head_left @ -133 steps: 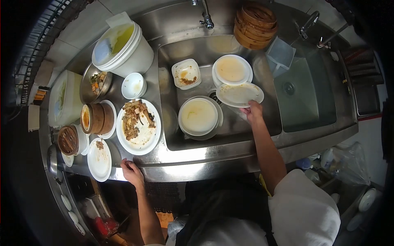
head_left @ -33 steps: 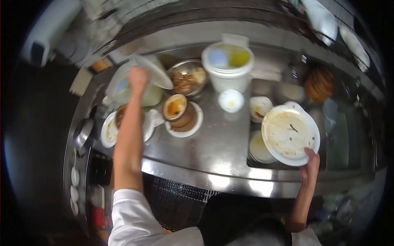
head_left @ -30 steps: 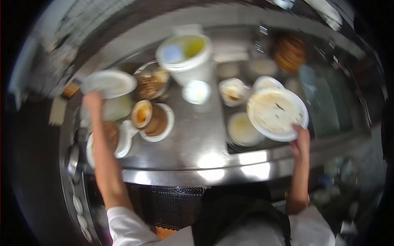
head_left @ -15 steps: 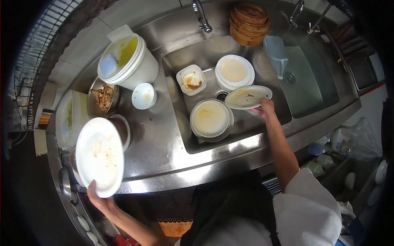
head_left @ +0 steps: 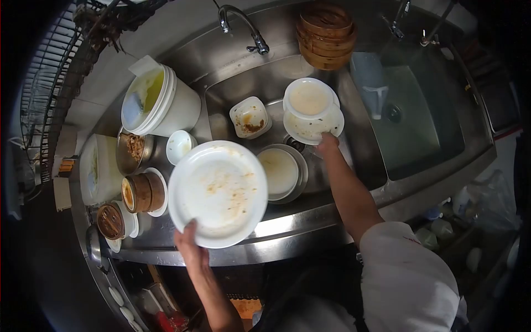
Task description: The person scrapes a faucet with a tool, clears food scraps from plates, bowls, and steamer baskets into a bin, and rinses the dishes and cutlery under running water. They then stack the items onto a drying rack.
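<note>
- One large round white plate (head_left: 218, 193): gripped, my left hand (head_left: 191, 249).
- Smaller white plate (head_left: 308, 130): right hand (head_left: 328, 145) at rim; grip unclear.
- Brown bamboo steamers (head_left: 326, 41): beyond right hand.

Txt/labels/brands/nos./signs: none legible in head view. Small red marking (head_left: 412, 240) noted on R sleeve (head_left: 406, 271); too small to be read. No lettering can be made out on lg. white plate (head_left: 218, 191) or white bucket (head_left: 180, 110).

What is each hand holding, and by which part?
Left hand: the large white plate, by its near rim. Right hand: the plate in the sink, at its near rim.
</note>
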The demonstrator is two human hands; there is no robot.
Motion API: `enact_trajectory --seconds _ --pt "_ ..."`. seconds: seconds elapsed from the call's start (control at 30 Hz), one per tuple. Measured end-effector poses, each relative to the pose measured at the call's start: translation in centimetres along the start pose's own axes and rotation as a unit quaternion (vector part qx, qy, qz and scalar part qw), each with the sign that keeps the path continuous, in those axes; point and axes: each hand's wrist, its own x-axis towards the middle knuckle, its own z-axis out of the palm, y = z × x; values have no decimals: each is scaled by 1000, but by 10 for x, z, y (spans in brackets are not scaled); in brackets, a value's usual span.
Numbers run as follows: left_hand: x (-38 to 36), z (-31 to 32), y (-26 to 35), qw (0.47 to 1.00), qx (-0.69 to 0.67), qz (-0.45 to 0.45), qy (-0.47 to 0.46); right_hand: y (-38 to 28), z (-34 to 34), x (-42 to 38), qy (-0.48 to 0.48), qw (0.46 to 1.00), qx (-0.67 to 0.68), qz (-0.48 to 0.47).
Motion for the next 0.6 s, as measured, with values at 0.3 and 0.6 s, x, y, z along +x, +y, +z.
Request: enact_trajectory --seconds 0.3,0.6 --pt "-2 60 -57 995 59 -68 -52 -44 57 -6 -54 965 -251 -44" --pt "16 100 -98 985 119 -90 -91 -58 63 -5 -54 929 -361 -70"
